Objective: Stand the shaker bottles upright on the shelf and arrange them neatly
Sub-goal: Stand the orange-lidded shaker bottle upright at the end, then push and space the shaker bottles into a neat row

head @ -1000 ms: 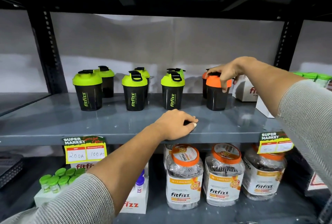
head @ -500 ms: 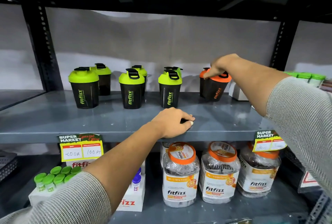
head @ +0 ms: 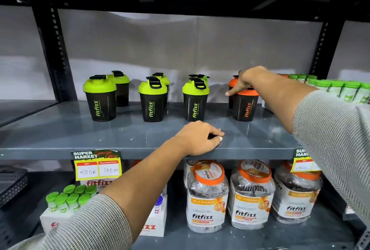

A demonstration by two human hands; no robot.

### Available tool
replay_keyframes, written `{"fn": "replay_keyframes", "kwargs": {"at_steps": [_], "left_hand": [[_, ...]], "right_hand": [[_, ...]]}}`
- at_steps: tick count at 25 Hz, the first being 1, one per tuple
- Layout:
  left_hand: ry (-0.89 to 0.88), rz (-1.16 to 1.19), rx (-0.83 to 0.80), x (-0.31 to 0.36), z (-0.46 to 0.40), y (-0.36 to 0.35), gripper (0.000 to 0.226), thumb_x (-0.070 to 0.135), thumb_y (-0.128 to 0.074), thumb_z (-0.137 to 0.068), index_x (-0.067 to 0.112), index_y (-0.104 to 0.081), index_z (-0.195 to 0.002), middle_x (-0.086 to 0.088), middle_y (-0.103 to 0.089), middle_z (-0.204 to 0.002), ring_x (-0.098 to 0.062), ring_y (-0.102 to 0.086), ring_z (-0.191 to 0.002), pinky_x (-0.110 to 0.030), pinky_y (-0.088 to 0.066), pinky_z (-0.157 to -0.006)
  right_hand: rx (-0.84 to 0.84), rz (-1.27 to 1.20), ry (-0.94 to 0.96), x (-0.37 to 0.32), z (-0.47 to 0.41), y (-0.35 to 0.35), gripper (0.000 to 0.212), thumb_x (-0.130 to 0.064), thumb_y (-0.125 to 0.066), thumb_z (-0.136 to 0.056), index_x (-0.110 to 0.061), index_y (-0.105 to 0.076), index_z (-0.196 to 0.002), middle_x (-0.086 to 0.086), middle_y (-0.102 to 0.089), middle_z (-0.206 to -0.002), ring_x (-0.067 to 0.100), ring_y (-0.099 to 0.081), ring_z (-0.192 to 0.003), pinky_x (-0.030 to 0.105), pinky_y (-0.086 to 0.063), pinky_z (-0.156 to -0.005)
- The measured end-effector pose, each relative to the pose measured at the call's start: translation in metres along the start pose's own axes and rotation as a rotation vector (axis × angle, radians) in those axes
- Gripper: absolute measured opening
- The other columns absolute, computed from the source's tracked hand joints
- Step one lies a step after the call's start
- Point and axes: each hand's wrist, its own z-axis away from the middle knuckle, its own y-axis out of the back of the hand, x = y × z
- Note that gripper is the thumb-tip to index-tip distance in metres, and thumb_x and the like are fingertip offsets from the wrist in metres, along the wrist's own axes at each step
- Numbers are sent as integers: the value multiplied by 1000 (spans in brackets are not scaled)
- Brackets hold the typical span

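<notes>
Several black shaker bottles stand upright on the grey shelf [head: 60,139]. Three green-lidded ones form a front row [head: 101,102], [head: 153,103], [head: 195,103], each with another green-lidded bottle close behind it [head: 121,81]. At the right an orange-lidded shaker bottle [head: 245,107] stands upright with its label facing me. My right hand [head: 246,81] lies over its lid, fingers curled down around it. A second orange lid [head: 232,83] shows just behind. My left hand [head: 198,139] rests on the shelf's front edge with fingers curled, holding nothing.
Green-capped tubes [head: 340,89] crowd the shelf's right end. Below stand clear jars with orange lids [head: 207,195] and a box of green-capped tubes [head: 68,197]. A yellow price tag [head: 97,164] hangs from the shelf edge. A black upright post [head: 54,53] bounds the left side.
My right hand has turned the front orange-lidded bottle so its label faces forward, and set it slightly further back. My left hand has stayed on the shelf edge.
</notes>
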Motion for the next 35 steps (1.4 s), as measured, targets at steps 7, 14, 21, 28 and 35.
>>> {"fn": "replay_keyframes", "kwargs": {"at_steps": [7,14,21,28,35], "left_hand": [[-5,9,9,1,0,0,39,38,-48,-93,31,-65,-128,15,-61,-134,-9,-53,-128,-36,-46,-105],[66,-49,330,10,12,-1,27,36,-56,-87,19,-76,-87,1,-76,-90,-22,-69,-89,-34,-56,-77],[779,340,466,-5,-13,12,94,42,-84,-69,-3,-37,-136,-19,-40,-138,-36,-44,-129,-41,-38,-106],[782,412,448,-1,-56,1,106,44,-89,-61,-1,-30,-137,-17,-35,-141,-35,-42,-132,-40,-41,-105],[810,377,511,-6,-71,0,75,26,-84,-72,0,-38,-125,-19,-56,-130,-38,-56,-121,-43,-49,-91]], "right_hand": [[35,-50,26,11,-3,4,120,-100,-16,-60,-24,-30,-153,3,-34,-158,31,-33,-144,44,-26,-112],[636,-712,69,34,11,-30,107,-89,-25,-77,-19,-11,-156,24,-42,-147,43,-39,-135,50,-37,-104],[483,-1437,-263,-8,20,-146,116,-60,-76,-71,7,-21,-147,30,-33,-148,43,-35,-137,47,-31,-114],[369,-1372,-236,-14,-10,-140,115,-43,-90,-62,3,-24,-145,24,-41,-144,41,-44,-132,48,-41,-108],[429,-1376,-239,-12,-24,-145,81,-29,-89,-64,-2,-46,-127,20,-60,-126,37,-58,-117,43,-50,-94]]}}
